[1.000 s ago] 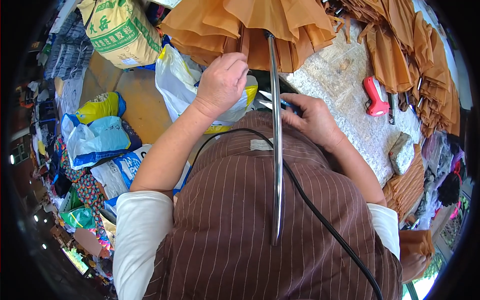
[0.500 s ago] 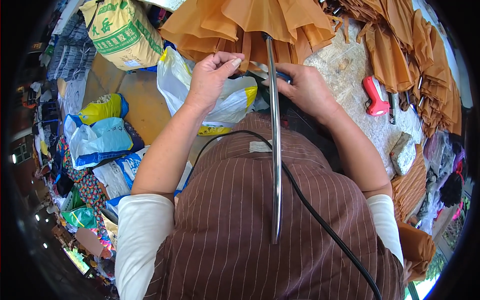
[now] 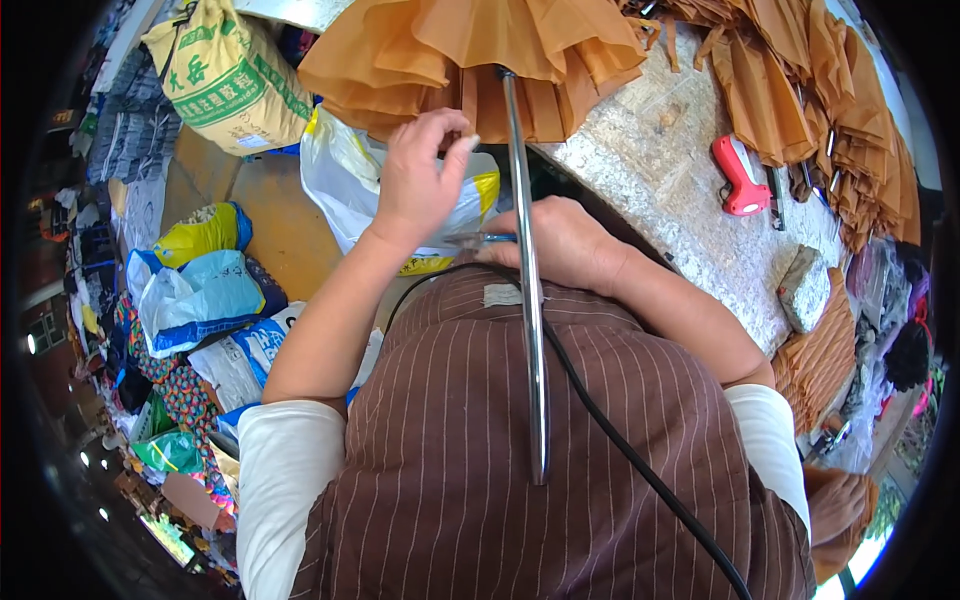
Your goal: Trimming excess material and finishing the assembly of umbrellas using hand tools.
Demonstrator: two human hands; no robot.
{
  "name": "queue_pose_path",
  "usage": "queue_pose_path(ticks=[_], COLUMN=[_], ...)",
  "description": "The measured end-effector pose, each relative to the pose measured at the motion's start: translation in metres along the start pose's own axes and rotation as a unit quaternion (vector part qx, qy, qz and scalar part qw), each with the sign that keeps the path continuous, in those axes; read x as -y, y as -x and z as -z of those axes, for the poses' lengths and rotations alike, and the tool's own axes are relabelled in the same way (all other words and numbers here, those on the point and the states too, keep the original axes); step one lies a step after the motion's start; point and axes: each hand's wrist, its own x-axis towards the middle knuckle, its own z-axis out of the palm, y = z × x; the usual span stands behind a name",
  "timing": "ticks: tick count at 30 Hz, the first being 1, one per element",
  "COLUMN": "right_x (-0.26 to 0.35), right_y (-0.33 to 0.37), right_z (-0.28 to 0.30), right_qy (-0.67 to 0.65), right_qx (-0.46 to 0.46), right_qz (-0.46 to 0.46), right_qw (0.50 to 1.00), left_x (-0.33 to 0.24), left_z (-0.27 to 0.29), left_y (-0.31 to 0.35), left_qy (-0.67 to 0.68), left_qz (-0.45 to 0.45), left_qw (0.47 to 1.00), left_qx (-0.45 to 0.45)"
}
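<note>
Across the foreground, a brown pinstriped apron (image 3: pixel 440 420) fills the lower centre, crossed by a black cord (image 3: pixel 625 445). Above it runs a bright metal shaft (image 3: pixel 531 310), its free end over the apron and its upper end entering the underside of a gathered orange-brown canopy (image 3: pixel 480 35) at top centre. The right hand (image 3: pixel 570 245), partly hidden behind the shaft, is closed on a blue-handled tool (image 3: pixel 497 238) whose tip points left; the shaft interrupts the view of this grip. The left hand (image 3: pixel 420 180) is raised just below the canopy, fingers curled and thumb near the forefinger; whether anything is pinched there cannot be told.

To the right, a pale, mottled slab (image 3: pixel 640 160) forms the work surface, its far part covered by the canopy. Upon it lie a red-and-white glue gun (image 3: pixel 742 178) and, nearer its right edge, a rough block (image 3: pixel 804 288); more orange-brown fabric (image 3: pixel 760 100) hangs in folds beyond.

To the left, a white plastic bag (image 3: pixel 340 190) stands open behind the left hand, beside a brown flat surface (image 3: pixel 280 215). Farther off are blue-and-white bags (image 3: pixel 205 300), a cream sack (image 3: pixel 235 95) and a dim room margin with small lights (image 3: pixel 85 460).
</note>
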Motion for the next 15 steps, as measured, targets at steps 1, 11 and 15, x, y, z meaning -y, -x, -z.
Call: queue_pose_path(ticks=[1, 11, 15], right_x=[-0.004, -0.022, -0.029], right_y=[0.004, 0.032, 0.041], right_z=[-0.002, -0.007, -0.007], right_qy=[-0.001, -0.130, -0.148], right_qx=[-0.003, -0.084, -0.126], right_qz=[-0.004, -0.086, -0.094], right_qw=[1.000, 0.984, 0.976], left_x=[-0.004, -0.012, -0.014], left_z=[-0.003, -0.036, -0.029], left_y=[-0.002, -0.022, -0.026], left_qy=[0.003, -0.148, -0.068], left_qz=[-0.003, -0.142, -0.167], left_qw=[1.000, 0.977, 0.979], left_qx=[0.003, 0.054, 0.098])
